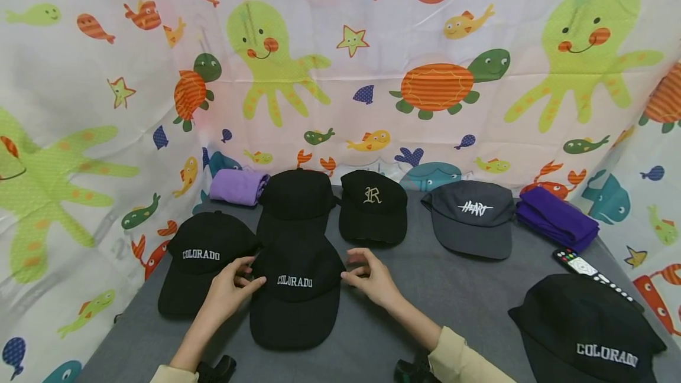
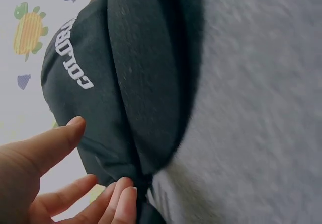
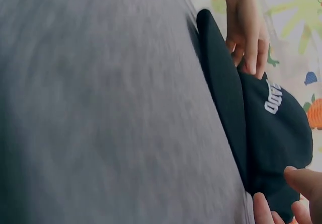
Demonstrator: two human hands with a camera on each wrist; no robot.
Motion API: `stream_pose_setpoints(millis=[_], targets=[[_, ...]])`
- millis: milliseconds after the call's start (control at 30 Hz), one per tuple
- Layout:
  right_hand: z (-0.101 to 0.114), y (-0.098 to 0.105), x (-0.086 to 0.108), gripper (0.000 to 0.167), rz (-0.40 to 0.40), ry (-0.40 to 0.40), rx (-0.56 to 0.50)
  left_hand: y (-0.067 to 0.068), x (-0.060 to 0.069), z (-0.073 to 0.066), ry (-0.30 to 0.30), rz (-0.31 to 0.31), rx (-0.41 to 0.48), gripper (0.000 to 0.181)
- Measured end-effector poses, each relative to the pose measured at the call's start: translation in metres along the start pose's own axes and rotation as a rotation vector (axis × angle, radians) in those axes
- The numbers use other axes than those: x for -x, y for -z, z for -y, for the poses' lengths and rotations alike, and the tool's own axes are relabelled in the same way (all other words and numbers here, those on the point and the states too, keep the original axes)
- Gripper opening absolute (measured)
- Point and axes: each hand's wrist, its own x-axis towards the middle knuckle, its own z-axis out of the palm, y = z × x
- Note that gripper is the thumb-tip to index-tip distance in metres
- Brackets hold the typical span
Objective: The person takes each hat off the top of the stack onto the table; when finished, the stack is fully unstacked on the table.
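A black cap with white COLORADO lettering (image 1: 294, 312) lies on the grey table, brim toward me, between my two hands. My left hand (image 1: 229, 291) is at its left side; in the left wrist view the thumb and fingers stand apart, fingertips at the cap's edge. My right hand (image 1: 375, 279) is at its right side, thumb tip near the edge and fingers loosely bent. In the right wrist view the right thumb (image 3: 302, 179) stands apart from the fingers. Behind is a plain black cap (image 1: 298, 194); another COLORADO cap (image 1: 204, 241) lies at left.
A black cap with an R emblem (image 1: 372, 205) and a dark grey cap (image 1: 470, 232) stand at the back. Folded cloths, lilac (image 1: 239, 187) and purple (image 1: 555, 217), lie near the rear edge. A remote (image 1: 582, 266) and another COLORADO cap (image 1: 585, 324) are at right.
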Motion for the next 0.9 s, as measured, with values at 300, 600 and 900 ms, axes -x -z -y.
stream_pose_setpoints(millis=[300,600,900], targets=[[0.006,0.022,0.001,0.047,-0.067,-0.003,0.018,-0.005,-0.006,-0.022,-0.166,-0.111,0.007,0.046],[0.011,0.038,0.0,0.046,-0.132,-0.02,0.037,-0.009,-0.018,-0.051,-0.268,-0.163,0.061,0.04],[0.01,0.056,-0.002,0.046,-0.196,0.054,0.151,-0.021,-0.038,-0.08,-0.374,-0.147,0.115,0.038]])
